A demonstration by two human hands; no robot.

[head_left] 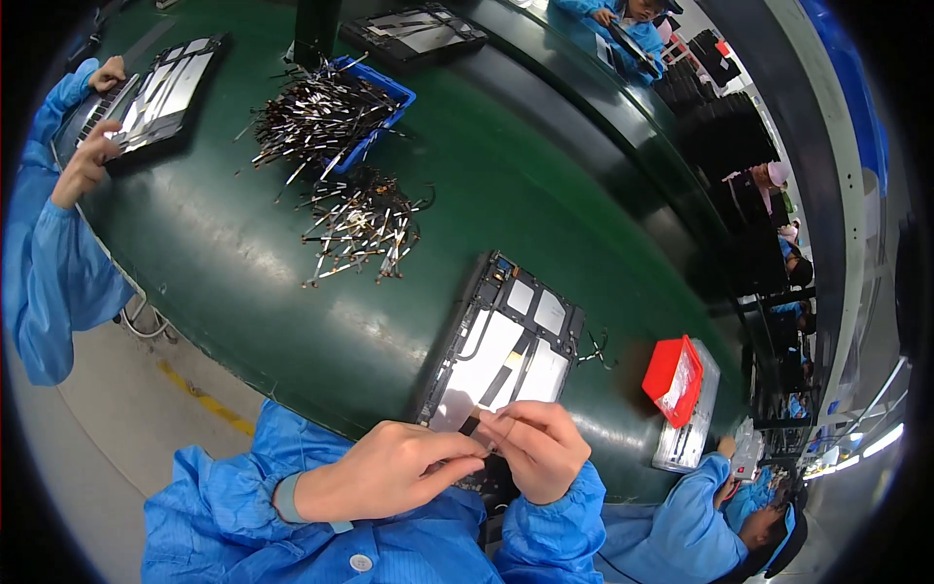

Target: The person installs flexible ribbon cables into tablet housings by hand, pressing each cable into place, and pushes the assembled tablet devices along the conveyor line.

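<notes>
In front of me lies an opened flat electronic device [469, 362] with silver battery panels and a black frame. My left hand [384, 472] and my right hand [540, 453] meet over its near edge, thumbs and forefingers pinched close together. A short black strip [470, 423] shows at the fingertips of my right hand; its exact kind is unclear. Whatever lies in the left pinch is too small or covered to name. Beyond the device's right side a few thin black cables [595, 348] lie on the green table [292, 311].
A blue bin [397, 92] overflows with short black-and-white cables, and a loose pile [365, 234] lies before it. Another open device [418, 31] sits at the back. To the left, a co-worker's hands [92, 161] handle a similar device [165, 92]. A red tray [673, 380] stands right.
</notes>
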